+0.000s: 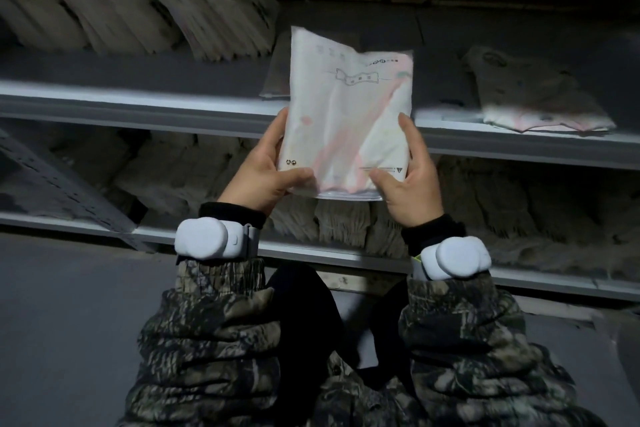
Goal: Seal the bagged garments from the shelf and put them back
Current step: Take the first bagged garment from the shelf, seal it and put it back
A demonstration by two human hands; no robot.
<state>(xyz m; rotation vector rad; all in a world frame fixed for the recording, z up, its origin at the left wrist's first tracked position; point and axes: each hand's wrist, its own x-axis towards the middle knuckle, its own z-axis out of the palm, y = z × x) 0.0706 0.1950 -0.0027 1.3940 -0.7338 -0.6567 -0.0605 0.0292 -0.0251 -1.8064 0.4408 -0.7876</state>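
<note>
A clear plastic bag with a folded white and pink garment (346, 114) is held upright in front of the grey metal shelf (138, 104). My left hand (263, 170) grips its lower left corner, thumb across the front. My right hand (408, 177) grips the lower right corner the same way. The bag's upper flap stands up, creased, against the dark shelf bay. Another bagged garment (540, 100) lies flat on the same shelf to the right. A third bag (275, 80) lies partly hidden behind the held one.
Dense rows of bagged garments (138, 0) fill the upper left shelf, and more stand packed on the lower shelf (485, 211). A slanted metal brace (62, 184) crosses the lower left. White wrist devices sit on both camouflage sleeves.
</note>
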